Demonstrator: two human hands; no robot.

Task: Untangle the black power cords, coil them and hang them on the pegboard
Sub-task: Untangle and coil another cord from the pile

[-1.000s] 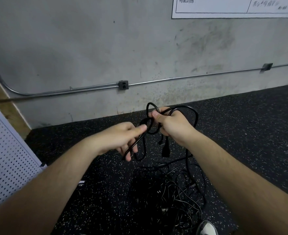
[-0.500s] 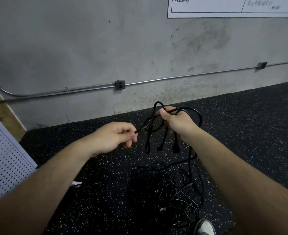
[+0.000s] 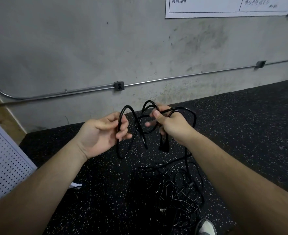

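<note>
**Cord in Both Hands Above the Tangle**

Most of the black cords lie in a loose tangled pile on the speckled black floor, right below the person's forearms. One cord is lifted out of it and hangs in loops between the two hands, with a strand trailing from the right side down into the pile.

The left hand is turned palm up, its fingers curled round one tall loop that arches above the fingertips and droops below the hand. The right hand shows its back, closed as a fist on several gathered loops, with the thumb pressed on top of them. A plug end dangles just beneath that fist. Both forearms reach forward, and the hands are near each other without touching.

The white pegboard leans at the far left, well apart from the hands. The grey concrete wall stands ahead, with a metal pipe and an outlet box running low along it. The floor stretches away to the right. The tip of a shoe sits beside the pile's near edge.
</note>
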